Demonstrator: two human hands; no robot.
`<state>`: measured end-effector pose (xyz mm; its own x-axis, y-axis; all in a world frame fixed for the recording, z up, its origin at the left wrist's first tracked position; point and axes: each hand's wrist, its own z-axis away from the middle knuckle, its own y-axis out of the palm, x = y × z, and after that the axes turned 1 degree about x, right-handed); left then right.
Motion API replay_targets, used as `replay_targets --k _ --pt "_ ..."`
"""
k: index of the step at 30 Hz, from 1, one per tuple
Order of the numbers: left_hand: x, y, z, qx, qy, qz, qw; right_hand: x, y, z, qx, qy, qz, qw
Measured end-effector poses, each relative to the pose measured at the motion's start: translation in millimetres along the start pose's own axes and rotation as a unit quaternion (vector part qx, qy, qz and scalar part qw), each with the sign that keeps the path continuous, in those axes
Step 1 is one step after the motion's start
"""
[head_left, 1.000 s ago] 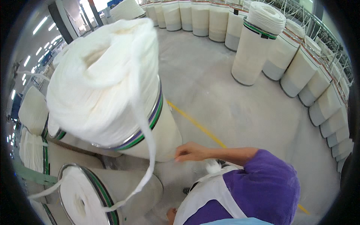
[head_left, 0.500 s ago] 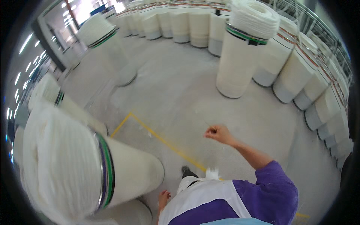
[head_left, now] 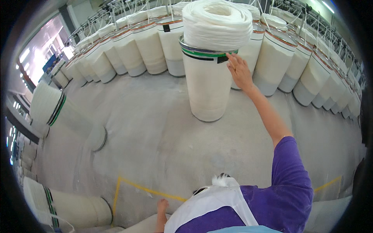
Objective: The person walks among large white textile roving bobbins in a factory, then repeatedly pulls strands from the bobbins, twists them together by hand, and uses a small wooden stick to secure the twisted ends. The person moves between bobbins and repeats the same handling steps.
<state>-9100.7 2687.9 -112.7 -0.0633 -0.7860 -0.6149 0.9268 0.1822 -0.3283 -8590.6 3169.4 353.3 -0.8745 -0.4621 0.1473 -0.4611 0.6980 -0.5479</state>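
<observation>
1. The tall cream sliver can (head_left: 208, 89) stands upright on the floor ahead of the person, just in front of a curved row of similar cans (head_left: 149, 52). A thick coil of white sliver (head_left: 217, 25) rises well above its rim.
2. The right hand (head_left: 239, 72) is at the can's upper right edge, beside a black patch (head_left: 222, 59). Its fingers are stretched out and lie close together, with nothing visible in them; whether they press the can or hover just before it, I cannot tell.
3. The left hand (head_left: 162, 204) hangs low by the body, away from the can; its fingers are too small to judge.
4. A one-sided push high on so tall a can could tip it, and the unsupported coil might slump or snag. Fingers sliding up off the rim could rough the soft fibre. The close row behind leaves room for a knock.
5. The grey floor (head_left: 167, 143) looks scuffed, with a yellow line (head_left: 155, 192) turning a corner. Machinery (head_left: 330, 35) with rising strands runs above the row; daylight-bright glare fills the upper left.
</observation>
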Motion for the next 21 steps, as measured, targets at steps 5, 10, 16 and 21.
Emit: replay_targets --k 5,10,16,21 --pt "-240 71 -122 -0.029 0.175 -0.020 0.984 -118 76 -45 -0.045 -0.056 0.161 0.984" --pt "-438 185 -150 0.065 0.243 0.016 0.968 -219 160 -79 0.066 0.051 0.154 0.985" --pt "-651 288 -146 0.041 0.406 -0.141 0.902 -302 233 -154 0.033 -0.100 0.231 0.967" --pt "-845 308 -147 -0.130 0.641 -0.255 0.712 -354 261 -224 0.049 -0.070 0.084 0.993"
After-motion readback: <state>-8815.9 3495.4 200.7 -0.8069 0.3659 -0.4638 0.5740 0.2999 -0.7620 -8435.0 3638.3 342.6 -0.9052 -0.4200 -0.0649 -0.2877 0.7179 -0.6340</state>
